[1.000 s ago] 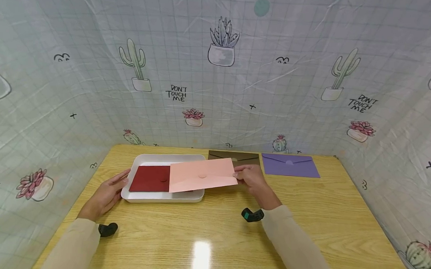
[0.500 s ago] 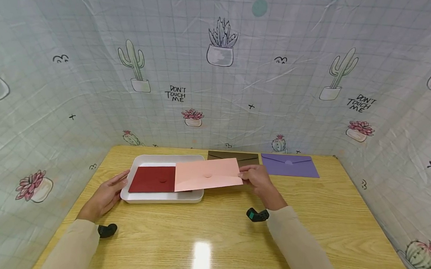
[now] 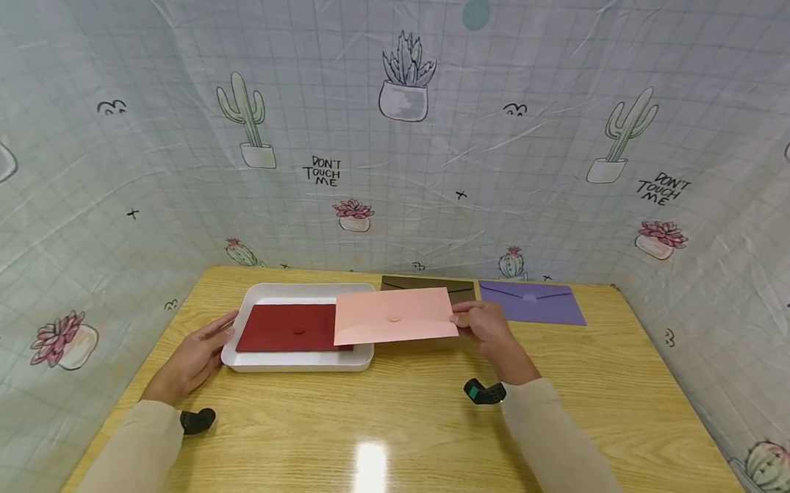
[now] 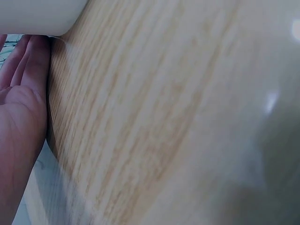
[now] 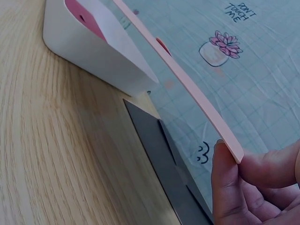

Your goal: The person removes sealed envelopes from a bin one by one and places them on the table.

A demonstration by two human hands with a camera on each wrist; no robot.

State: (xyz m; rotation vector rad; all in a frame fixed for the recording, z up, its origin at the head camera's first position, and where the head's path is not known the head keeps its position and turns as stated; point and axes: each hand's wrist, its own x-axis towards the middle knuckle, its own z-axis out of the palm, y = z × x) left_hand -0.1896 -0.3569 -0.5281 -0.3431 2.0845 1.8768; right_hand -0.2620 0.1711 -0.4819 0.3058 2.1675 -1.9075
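Observation:
A pink envelope [image 3: 395, 316] is held up in the air by my right hand [image 3: 487, 328], which pinches its right edge between thumb and fingers. Its left end overlaps the white tray [image 3: 297, 367] in the head view. In the tray lies a red envelope [image 3: 285, 328], its right end partly covered by the pink one. My left hand [image 3: 194, 355] rests against the tray's left side, fingers extended along the outer wall. From the right wrist, the pink envelope [image 5: 187, 86] shows edge-on, well above the table.
At the back of the wooden table [image 3: 334, 435] lie a brown envelope [image 3: 426, 285], partly hidden behind the pink one, and a purple envelope [image 3: 531, 304] to its right. A patterned curtain [image 3: 399, 158] encloses the back and sides.
My right hand has moved right with the pink envelope, uncovering more of the red envelope in the tray. My left hand and the tray have stayed in place.

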